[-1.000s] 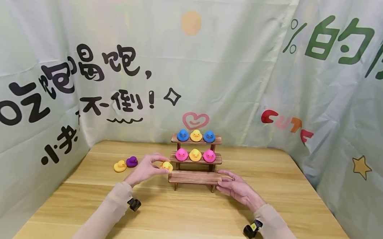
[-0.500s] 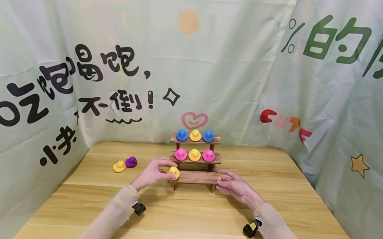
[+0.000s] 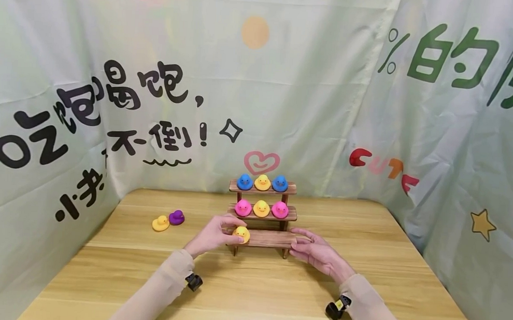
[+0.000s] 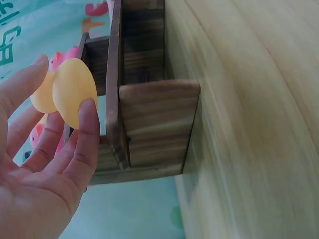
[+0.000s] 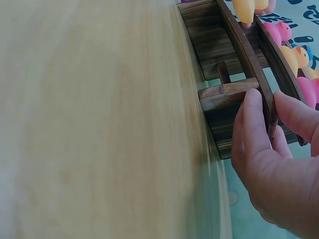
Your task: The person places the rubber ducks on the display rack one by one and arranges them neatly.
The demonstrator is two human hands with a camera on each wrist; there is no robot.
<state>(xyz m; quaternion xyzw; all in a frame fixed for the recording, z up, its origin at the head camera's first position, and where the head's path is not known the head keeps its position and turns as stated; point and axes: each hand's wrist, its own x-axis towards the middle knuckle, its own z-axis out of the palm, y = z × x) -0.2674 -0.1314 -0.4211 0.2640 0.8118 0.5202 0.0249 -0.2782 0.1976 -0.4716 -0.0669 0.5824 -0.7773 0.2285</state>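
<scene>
A wooden three-tier display stand (image 3: 274, 238) stands on the table. My left hand (image 3: 209, 236) pinches a yellow rubber duck (image 3: 241, 234) at the left end of the lowest shelf. In the left wrist view the duck (image 4: 75, 92) is between thumb and fingers; whether its base touches the shelf, I cannot tell. My right hand (image 3: 318, 255) grips the right end of that shelf; the right wrist view has its thumb above the board and fingers (image 5: 254, 124) below. Two pink ducks (image 3: 243, 207) flank a yellow duck (image 3: 261, 208) on the middle shelf.
On the top shelf sit two blue ducks (image 3: 244, 181) with a yellow duck (image 3: 262, 182) between them. A yellow duck (image 3: 161, 223) and a purple duck (image 3: 177, 217) lie on the table (image 3: 249, 290) to the left. A printed curtain (image 3: 312, 95) hangs behind.
My left hand has carried the yellow duck rightward from beside the stand to the left end of the lowest shelf. The right hand keeps its grip on the shelf end.
</scene>
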